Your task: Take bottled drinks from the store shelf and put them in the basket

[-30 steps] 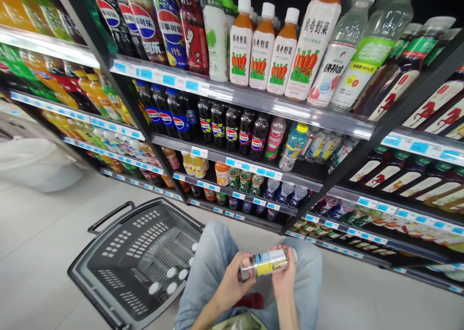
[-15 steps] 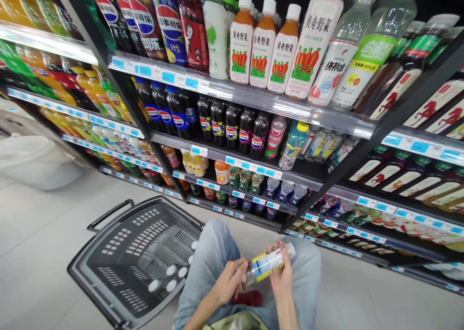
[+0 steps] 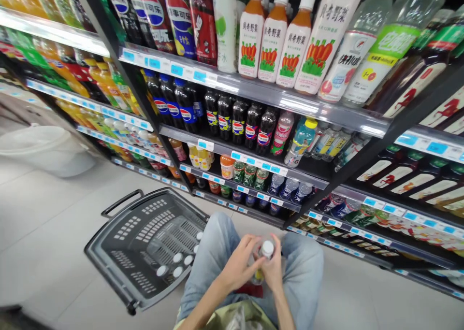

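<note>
Between my knees I hold a clear plastic bottle [image 3: 267, 249] with a white cap, its cap end tipped up toward me. My left hand [image 3: 242, 261] is wrapped round its left side, and my right hand [image 3: 272, 267] grips it from the right. The fingers cover most of its label; only a bit of yellow shows low down. A dark red thing [image 3: 252, 289] lies below my hands in my lap, mostly hidden. To my left stands a grey shopping basket [image 3: 145, 252], with several white-capped bottles [image 3: 177, 258] at its right side.
Ahead are black shelves [image 3: 224, 149] full of drinks, among them cola bottles [image 3: 238, 120] and carrot-juice bottles [image 3: 252, 40]. A blue bottle with a yellow cap [image 3: 301, 141] stands near a shelf edge. Far left on the tiled floor [image 3: 47, 223] is a white tub [image 3: 47, 149].
The bottle has turned from lying sideways, label showing, to cap end up toward me. My hands have closed in around it. The view has shifted slightly.
</note>
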`<action>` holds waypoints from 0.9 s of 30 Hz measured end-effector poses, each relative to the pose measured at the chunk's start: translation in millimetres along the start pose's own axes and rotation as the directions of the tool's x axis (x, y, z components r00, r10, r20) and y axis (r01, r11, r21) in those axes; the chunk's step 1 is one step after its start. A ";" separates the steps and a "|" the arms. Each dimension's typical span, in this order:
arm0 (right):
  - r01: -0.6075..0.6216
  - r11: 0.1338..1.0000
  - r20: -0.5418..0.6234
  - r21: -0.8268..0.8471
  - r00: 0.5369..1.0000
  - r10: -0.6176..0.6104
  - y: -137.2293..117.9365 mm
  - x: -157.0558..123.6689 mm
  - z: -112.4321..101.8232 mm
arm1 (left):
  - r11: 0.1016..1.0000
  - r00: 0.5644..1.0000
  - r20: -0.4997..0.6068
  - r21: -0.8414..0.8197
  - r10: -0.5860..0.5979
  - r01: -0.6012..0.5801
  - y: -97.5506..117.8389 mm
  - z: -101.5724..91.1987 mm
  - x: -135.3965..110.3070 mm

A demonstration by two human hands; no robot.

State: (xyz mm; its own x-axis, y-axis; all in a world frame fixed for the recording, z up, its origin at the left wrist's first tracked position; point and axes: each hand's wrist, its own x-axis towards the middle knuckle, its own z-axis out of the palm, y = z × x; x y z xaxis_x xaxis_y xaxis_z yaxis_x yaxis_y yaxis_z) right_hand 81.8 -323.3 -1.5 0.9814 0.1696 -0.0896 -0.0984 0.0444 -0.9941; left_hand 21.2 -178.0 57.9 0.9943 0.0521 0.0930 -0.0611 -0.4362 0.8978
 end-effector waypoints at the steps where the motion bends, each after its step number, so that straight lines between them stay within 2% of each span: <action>1: 0.014 0.997 0.067 -0.072 0.998 -0.009 -1.0 -5.1 2.3 | 0.998 1.000 0.027 0.055 0.006 -0.008 3.5 0.4 2.5; 4: 0.013 0.978 0.239 -0.209 0.970 0.038 -4.6 -21.0 3.6 | 0.967 0.992 0.120 0.254 -0.035 0.003 7.8 -0.1 5.4; 6: 0.002 0.967 0.260 -0.254 0.963 0.066 -4.3 -28.8 0.5 | 0.946 0.985 0.162 0.324 -0.063 0.007 5.0 -1.7 1.6; 9: -0.023 0.933 0.242 -0.359 0.963 0.117 0.2 -35.2 -5.0 | 0.936 0.973 0.228 0.349 -0.042 -0.042 -1.4 -3.7 -10.1; 12: 0.025 0.901 0.325 -0.432 0.937 0.130 0.0 -37.7 -8.1 | 0.954 0.967 0.256 0.290 -0.002 -0.075 -2.4 -7.8 -20.5; 14: 0.116 0.897 0.403 -0.427 0.912 0.074 -5.4 -34.8 -11.1 | 0.975 0.977 0.212 0.215 0.005 -0.051 0.5 -17.5 -24.8; 15: 0.169 0.891 0.429 -0.422 0.903 0.033 -9.0 -30.8 -14.9 | 0.984 0.988 0.157 0.178 -0.007 -0.021 2.3 -25.7 -26.7; 17: 0.260 0.858 0.418 -0.442 0.907 -0.060 -15.5 -16.1 -31.3 | 0.990 0.997 -0.023 0.117 -0.076 0.078 4.1 -49.0 -30.5; 18: 0.288 0.826 0.378 -0.484 0.921 -0.100 -17.4 -6.0 -45.2 | 0.985 0.983 -0.134 0.098 -0.126 0.139 2.9 -63.2 -32.8; 20: 0.285 0.728 0.245 -0.623 0.955 -0.165 -16.8 15.8 -83.6 | 0.959 0.905 -0.362 0.082 -0.224 0.270 -6.4 -93.3 -38.5; 22: 0.200 0.585 0.090 -0.786 0.973 -0.212 -10.7 33.4 -128.7 | 0.906 0.769 -0.560 0.076 -0.307 0.417 -27.6 -120.1 -45.5; 23: 0.159 0.546 0.041 -0.823 0.974 -0.221 -6.1 39.0 -149.9 | 0.867 0.689 -0.640 0.069 -0.341 0.494 -43.0 -130.8 -49.3; 25: 0.115 0.465 0.002 -0.878 0.972 -0.236 4.3 43.6 -182.4 | 0.770 0.542 -0.745 0.061 -0.388 0.635 -82.1 -145.5 -56.6; 27: 0.110 0.406 0.005 -0.907 0.968 -0.250 14.1 42.3 -198.2 | 0.658 0.458 -0.780 0.079 -0.427 0.749 -128.4 -152.0 -62.5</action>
State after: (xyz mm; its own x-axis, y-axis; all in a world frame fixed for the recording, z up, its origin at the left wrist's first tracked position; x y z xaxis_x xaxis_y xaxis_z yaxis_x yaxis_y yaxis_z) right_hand 154.5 -510.6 -31.2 0.9741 0.1581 0.1617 0.2168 -0.8564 -0.4686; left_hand -46.4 11.3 2.3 0.4131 0.9107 -0.0050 0.7113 -0.3192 0.6263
